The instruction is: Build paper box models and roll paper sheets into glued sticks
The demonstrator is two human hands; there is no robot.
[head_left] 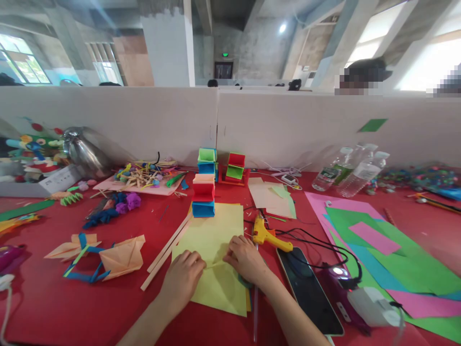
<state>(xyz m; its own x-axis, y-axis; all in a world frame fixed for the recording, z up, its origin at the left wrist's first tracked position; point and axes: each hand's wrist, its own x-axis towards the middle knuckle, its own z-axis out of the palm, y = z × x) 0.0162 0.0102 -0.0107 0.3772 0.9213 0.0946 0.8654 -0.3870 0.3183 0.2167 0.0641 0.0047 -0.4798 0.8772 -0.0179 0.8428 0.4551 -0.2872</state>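
Note:
Sheets of yellow paper lie in front of me. Both my hands rest over them with fingers curled. My left hand is closed at one end of a thin yellow paper strip, and my right hand pinches its other end. The strip runs low across the sheet, nearly the same colour as it. Folded paper boxes in blue, red, peach and green stand in a row at the sheet's far edge. Just right of my right hand lies a yellow glue gun.
A phone, black cables and a purple power strip lie to the right, before coloured sheets. Plastic bottles stand behind. At left are wooden sticks, folded peach paper shapes and a metal jug.

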